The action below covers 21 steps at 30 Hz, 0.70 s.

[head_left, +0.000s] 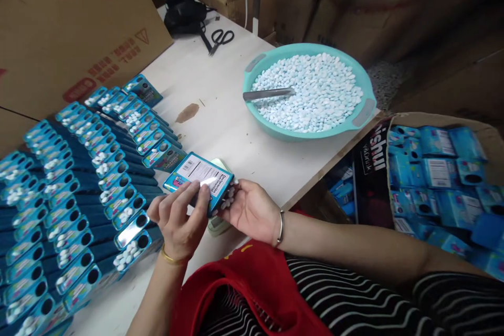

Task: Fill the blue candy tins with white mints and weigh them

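Note:
My left hand [179,218] is closed on a blue candy tin [199,176], which lies tilted with its white printed label facing up. At the tin's right end my right hand [254,212] is cupped palm up, holding small white candies [229,197] against that end. Its fingertips are hidden under the tin. A pale green device, perhaps a small scale [218,226], shows partly beneath the tin and hands. To the left stand rows of similar blue tins [106,168], several with white candies on their tops beside dark round holes.
A turquoise basin [309,137] of white candies, with a metal scoop [268,94] in it, stands near the table's right edge. Scissors [219,39] lie at the back. A large carton [79,26] borders the left rows. Below right, an open box [374,168] holds blue tins.

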Tool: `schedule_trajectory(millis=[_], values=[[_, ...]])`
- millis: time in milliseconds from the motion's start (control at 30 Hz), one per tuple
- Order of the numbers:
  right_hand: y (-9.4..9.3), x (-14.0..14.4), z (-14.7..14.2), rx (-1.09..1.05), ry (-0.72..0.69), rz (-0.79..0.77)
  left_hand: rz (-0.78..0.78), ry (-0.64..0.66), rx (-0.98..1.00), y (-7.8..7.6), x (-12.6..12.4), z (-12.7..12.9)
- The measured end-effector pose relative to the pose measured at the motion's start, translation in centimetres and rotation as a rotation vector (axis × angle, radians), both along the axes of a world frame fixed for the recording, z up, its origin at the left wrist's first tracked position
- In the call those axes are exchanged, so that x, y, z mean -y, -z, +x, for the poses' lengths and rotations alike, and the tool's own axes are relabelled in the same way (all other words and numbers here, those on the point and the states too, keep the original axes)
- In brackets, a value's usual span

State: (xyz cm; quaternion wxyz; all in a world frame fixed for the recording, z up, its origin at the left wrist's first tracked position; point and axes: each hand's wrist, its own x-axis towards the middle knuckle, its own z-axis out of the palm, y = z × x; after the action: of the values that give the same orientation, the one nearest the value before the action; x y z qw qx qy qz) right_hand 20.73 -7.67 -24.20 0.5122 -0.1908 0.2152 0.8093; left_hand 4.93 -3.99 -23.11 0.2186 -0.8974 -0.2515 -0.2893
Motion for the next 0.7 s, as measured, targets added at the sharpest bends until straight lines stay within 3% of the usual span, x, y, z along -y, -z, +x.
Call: schedule_trajectory(millis=[200, 300, 500, 600, 700], values=[[0.6, -0.2, 0.2, 0.003, -0.015, -0.018, 0.043, 0.022, 0.031, 0.6, -0.3, -0.3], [1.4, -0.4, 0.3, 0.005, -0.024, 0.001, -0.129, -0.078, 0.132, 1.6, -0.4, -0.4], [3.6, -0.7, 1.8, 0.197, 0.009, 0.097, -0.655, -0.269, 0.498, 4.5, -1.2, -0.7], [4.4, -0.7, 3.2, 0.326, -0.002, 0.137, -0.775, -0.322, 0.583, 5.7, -1.8, -1.1], [5.4, -0.5, 4.7, 0.455, -0.064, 0.136, -0.835, -0.316, 0.544, 5.5, -1.9, -1.3]])
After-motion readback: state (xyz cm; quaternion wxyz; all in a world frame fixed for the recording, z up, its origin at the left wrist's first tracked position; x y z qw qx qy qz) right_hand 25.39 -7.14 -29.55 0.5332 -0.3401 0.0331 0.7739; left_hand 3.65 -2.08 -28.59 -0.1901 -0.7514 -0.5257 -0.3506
